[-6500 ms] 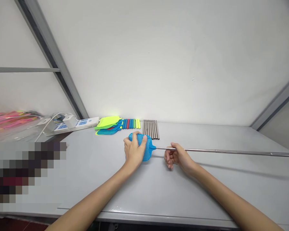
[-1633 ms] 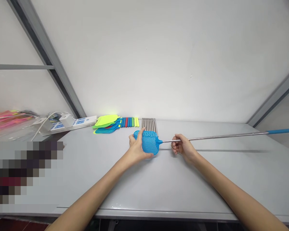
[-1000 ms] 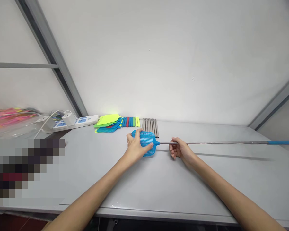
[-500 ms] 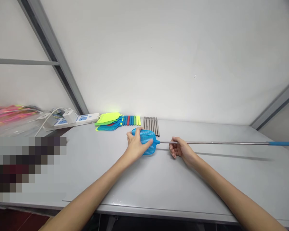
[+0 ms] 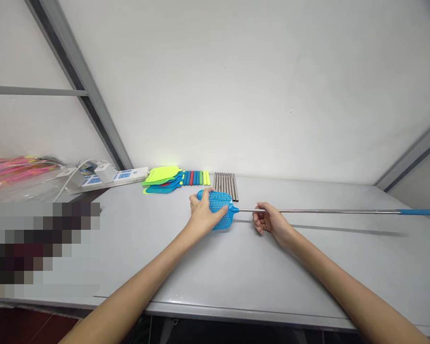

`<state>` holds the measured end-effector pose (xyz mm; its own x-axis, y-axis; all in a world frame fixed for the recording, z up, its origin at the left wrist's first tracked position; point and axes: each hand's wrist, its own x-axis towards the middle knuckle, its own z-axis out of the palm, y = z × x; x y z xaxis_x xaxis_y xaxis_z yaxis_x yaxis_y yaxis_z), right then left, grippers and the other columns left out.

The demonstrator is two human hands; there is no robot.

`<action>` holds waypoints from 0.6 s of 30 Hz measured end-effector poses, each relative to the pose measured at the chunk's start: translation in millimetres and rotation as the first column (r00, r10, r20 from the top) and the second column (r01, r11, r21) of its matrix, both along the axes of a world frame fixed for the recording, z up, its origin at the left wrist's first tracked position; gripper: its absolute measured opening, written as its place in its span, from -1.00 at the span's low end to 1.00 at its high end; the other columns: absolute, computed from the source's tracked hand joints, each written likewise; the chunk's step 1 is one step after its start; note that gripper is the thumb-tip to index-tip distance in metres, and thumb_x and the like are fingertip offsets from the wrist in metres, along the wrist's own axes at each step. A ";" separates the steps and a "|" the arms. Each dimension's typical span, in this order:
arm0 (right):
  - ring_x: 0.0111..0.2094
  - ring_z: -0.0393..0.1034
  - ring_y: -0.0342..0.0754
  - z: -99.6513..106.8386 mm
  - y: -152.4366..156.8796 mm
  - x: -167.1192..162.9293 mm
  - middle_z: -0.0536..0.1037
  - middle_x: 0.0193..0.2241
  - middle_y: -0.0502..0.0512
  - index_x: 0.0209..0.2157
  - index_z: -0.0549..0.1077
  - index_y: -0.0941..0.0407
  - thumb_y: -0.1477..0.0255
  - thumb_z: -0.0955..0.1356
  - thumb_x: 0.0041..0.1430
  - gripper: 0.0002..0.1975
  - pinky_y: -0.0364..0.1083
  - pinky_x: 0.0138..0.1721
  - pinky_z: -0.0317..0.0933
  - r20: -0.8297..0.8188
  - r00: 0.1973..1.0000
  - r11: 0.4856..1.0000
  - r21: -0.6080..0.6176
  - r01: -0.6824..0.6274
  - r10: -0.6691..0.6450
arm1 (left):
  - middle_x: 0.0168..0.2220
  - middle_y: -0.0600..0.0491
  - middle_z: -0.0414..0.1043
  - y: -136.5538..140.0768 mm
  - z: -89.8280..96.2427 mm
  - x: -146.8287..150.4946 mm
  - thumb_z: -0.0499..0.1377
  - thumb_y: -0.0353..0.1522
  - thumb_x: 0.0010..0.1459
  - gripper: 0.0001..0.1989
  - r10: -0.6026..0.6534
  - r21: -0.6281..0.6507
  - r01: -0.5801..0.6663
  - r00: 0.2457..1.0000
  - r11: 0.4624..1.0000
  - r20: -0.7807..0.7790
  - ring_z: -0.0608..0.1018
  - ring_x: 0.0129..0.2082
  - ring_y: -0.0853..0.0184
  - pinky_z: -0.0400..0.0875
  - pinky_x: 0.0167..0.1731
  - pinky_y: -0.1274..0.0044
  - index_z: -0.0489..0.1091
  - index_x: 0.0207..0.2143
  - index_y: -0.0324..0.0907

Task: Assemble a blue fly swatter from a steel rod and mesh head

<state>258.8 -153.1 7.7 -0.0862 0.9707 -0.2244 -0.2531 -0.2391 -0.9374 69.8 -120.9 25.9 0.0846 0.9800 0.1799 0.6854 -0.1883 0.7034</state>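
Note:
A blue fly swatter (image 5: 220, 216) with a perforated head is held level just above the grey table. My left hand (image 5: 205, 210) is closed on its head, thumb lying across the holes near the neck. Its extended metal rod (image 5: 337, 211) runs right to a blue grip (image 5: 421, 212), which is cut off by the view's edge. My right hand (image 5: 268, 219) is closed around the rod a short way from the neck, thumb on top and fingers curled below. Behind the swatter head lies a row of short metal rods (image 5: 226, 185).
Several stacked swatter heads (image 5: 164, 176) in yellow, green and blue lie by the wall, beside a row of coloured grips (image 5: 196, 178). A power strip (image 5: 129, 177) with plugs sits further left. Bagged pink items (image 5: 17, 169) are at far left. The table's front edge (image 5: 251, 313) runs below my arms.
Both hands keep the same hold on the swatter. The view has shifted very slightly; nothing else has visibly moved.

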 end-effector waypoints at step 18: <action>-0.73 0.15 -0.22 -1.2 0.8 2.2 0.26 -0.67 -0.03 -0.61 0.21 0.16 0.28 0.18 0.00 -0.74 -0.19 -0.71 0.06 -0.028 1.000 1.000 0.005 0.000 0.000 | -0.18 0.00 -0.12 -3.6 6.0 -0.6 0.16 -0.22 -0.22 -0.35 -0.047 0.053 0.047 0.999 0.997 -0.003 0.00 0.01 0.16 0.03 -0.02 0.35 0.03 -0.02 -0.04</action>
